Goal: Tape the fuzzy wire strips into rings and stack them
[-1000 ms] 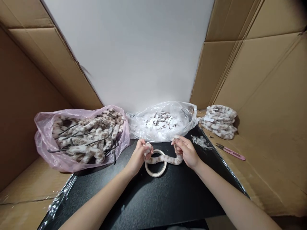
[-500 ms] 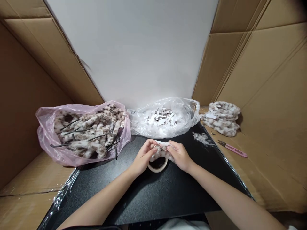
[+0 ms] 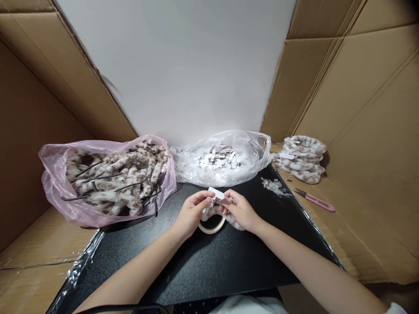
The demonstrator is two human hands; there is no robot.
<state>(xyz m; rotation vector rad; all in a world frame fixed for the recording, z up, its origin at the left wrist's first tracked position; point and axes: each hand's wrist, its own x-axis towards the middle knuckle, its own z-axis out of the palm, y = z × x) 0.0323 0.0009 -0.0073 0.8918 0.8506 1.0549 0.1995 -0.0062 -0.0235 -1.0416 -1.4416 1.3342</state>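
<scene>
Near the middle of the black table, my left hand [image 3: 194,213] pinches the left end of a small white label [image 3: 216,193]. My right hand [image 3: 241,211] has its fingers closed at the label's right end. Beneath the label and between both hands is a fluffy white and brown furry band [image 3: 235,221], partly hidden by my fingers. A cream-coloured ring [image 3: 212,231], like a tape roll, lies on the table just below the band.
A pink bag [image 3: 54,187] holds furry bands and dark strips at the left. Behind my hands, a clear bag [image 3: 186,172] contains white labels. Fluff [image 3: 275,187], pink-handled snips [image 3: 319,203] and stacked furry bands [image 3: 304,159] are at the right. Cardboard walls [image 3: 369,131] flank the table [image 3: 203,274].
The white label now shows raised and tilted between my fingertips. The furry band has slid a little lower right, beneath my right hand. The whole view has shifted slightly.
</scene>
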